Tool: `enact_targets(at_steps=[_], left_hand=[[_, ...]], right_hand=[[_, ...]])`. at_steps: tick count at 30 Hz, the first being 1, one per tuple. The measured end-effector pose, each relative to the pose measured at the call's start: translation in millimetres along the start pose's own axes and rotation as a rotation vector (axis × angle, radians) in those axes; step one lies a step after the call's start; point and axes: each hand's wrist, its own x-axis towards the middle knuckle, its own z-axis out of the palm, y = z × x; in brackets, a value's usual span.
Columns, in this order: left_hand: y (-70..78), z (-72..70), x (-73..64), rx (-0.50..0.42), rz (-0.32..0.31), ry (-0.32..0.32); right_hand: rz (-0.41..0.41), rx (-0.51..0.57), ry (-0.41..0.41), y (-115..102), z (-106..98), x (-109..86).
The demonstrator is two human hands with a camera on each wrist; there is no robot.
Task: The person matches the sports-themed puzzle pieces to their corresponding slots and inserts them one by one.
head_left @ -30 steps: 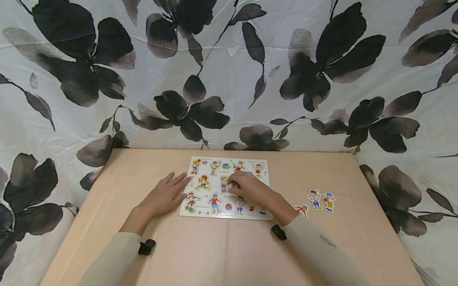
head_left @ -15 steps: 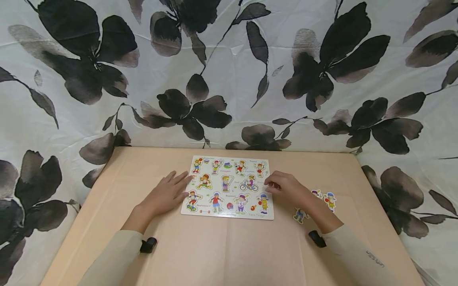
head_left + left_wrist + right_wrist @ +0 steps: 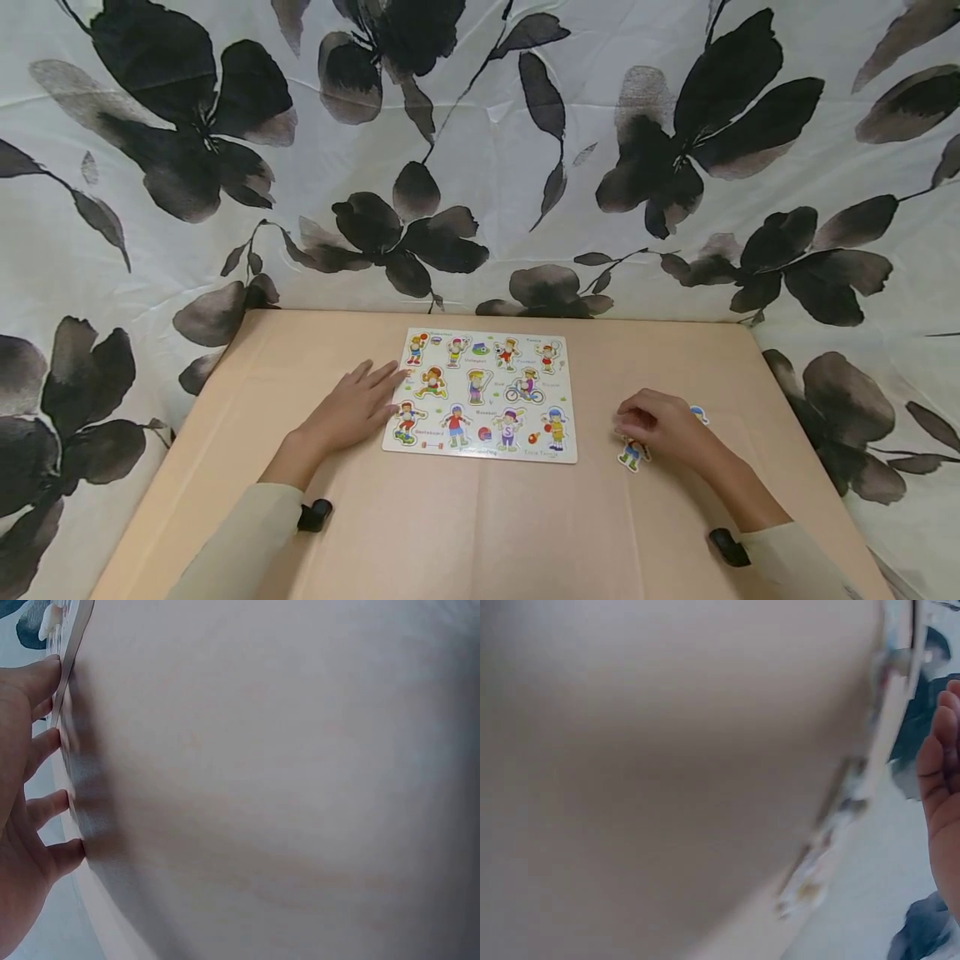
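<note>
A white puzzle board (image 3: 495, 392) with several colourful sports-figure pieces lies near the table's far middle. My left hand (image 3: 345, 412) rests at its left edge with fingers spread; in the left wrist view the thumb touches the edge of the board (image 3: 73, 641). To the right of the board, my right hand (image 3: 667, 423) hovers over loose figure pieces, its fingers loosely bent and nothing between them. One loose piece (image 3: 633, 456) shows below the fingertips, and another (image 3: 700, 414) peeks out behind the hand. Blurred pieces (image 3: 806, 889) lie below the right hand (image 3: 945, 802) in the right wrist view.
A light wood-coloured table (image 3: 480, 525) spreads under everything. Behind it hangs a white cloth (image 3: 510, 142) with dark flowers. Black wrist cameras sit at both cuffs.
My right hand has gone from over the board, past its right edge, to the loose pieces on the right. The cyclist piece it covered now shows. My left hand has stayed.
</note>
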Motion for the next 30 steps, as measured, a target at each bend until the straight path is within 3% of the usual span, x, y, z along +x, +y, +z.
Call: enact_targets(at_steps=[6,12,20,27,30], left_hand=[[0.4,1.7,0.8,0.01,-0.001,0.0],[0.1,1.8,1.0,0.018,-0.003,-0.002],[1.8,0.2,0.7,0.01,-0.01,-0.004],[2.3,-1.2,0.3,0.01,-0.01,-0.001],[1.8,-0.5,0.5,0.009,-0.011,-0.005]], right_hand=[[-0.037,0.058,-0.019,14,0,-23.8],[-0.048,0.091,-0.069,21,4,-29.4],[-0.049,0.042,-0.078,13,2,-19.9],[0.003,0.038,-0.097,-1,2,1.3],[-0.01,0.053,-0.106,-7,6,11.4]])
